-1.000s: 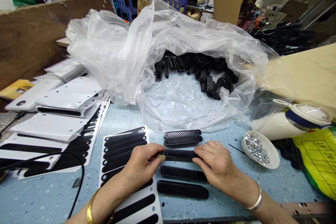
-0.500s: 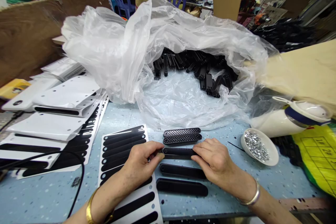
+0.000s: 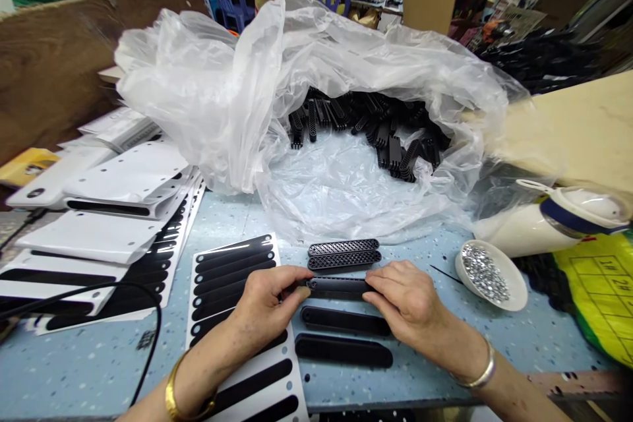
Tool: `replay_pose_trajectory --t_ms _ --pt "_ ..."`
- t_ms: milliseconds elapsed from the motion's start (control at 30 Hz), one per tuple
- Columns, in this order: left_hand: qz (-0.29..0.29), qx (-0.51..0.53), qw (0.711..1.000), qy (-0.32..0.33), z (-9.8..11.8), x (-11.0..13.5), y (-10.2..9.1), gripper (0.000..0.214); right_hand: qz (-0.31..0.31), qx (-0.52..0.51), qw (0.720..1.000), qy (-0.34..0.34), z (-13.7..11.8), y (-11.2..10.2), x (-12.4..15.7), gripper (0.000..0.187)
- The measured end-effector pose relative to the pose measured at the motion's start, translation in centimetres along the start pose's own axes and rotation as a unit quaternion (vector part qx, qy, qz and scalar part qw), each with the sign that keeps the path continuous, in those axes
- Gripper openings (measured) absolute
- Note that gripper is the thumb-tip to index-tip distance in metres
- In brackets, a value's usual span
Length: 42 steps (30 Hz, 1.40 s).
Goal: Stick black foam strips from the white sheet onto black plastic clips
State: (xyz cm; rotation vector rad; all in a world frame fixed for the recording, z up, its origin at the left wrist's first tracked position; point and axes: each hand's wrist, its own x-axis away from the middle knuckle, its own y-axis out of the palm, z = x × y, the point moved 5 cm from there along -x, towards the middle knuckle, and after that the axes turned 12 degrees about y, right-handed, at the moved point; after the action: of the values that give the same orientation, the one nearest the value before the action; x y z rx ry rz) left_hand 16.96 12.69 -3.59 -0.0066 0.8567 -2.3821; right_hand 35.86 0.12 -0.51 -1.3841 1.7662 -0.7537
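Note:
Both my hands hold one long black plastic strip (image 3: 339, 286) just above the blue speckled table. My left hand (image 3: 267, 300) pinches its left end, and my right hand (image 3: 408, 300) pinches its right end. Two more smooth black strips (image 3: 343, 322) lie flat below it. Two perforated black grille strips (image 3: 343, 254) lie side by side just beyond it. Under my left wrist is a white sheet of black oblong stickers (image 3: 237, 280).
A big clear plastic bag (image 3: 237, 99) holds a heap of black grille parts (image 3: 376, 132). A white bowl of small silver bits (image 3: 487, 273) sits at the right, by a white jug (image 3: 539, 224). White panels (image 3: 113, 211) and a black cable (image 3: 148, 336) lie left. People sit behind.
Hardly anything differs. My hands keep their pinch on the same black strip, shifted very slightly away from me; the view has moved a little.

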Motion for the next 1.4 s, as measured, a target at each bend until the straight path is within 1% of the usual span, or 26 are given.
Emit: replay_pose_trajectory --t_ms 133,267,400,567,867,1400 --pt "-0.007 -0.008 1.0 -0.011 0.13 -0.09 -0.04 0.021 0.009 -0.009 1.0 0.002 0.01 -0.04 0.03 0.013" --pt "-0.01 0.01 1.0 -0.009 0.15 -0.04 0.04 0.021 0.008 -0.03 1.0 0.004 0.19 -0.14 0.0 0.012" --pt "-0.008 0.005 1.0 -0.008 0.0 0.01 0.06 0.021 0.008 -0.037 0.999 -0.003 0.35 -0.23 -0.02 0.012" --pt "-0.008 0.0 1.0 -0.012 0.17 -0.14 -0.02 0.021 0.016 -0.028 0.999 0.0 0.26 -0.44 -0.07 0.014" --pt "-0.006 -0.001 1.0 -0.006 0.07 0.01 -0.01 0.02 0.002 -0.016 1.0 -0.001 0.06 -0.21 -0.17 0.015" --pt "0.001 -0.007 1.0 -0.005 0.04 0.0 0.04 0.019 0.004 0.006 1.0 -0.007 -0.16 0.12 -0.25 0.016"
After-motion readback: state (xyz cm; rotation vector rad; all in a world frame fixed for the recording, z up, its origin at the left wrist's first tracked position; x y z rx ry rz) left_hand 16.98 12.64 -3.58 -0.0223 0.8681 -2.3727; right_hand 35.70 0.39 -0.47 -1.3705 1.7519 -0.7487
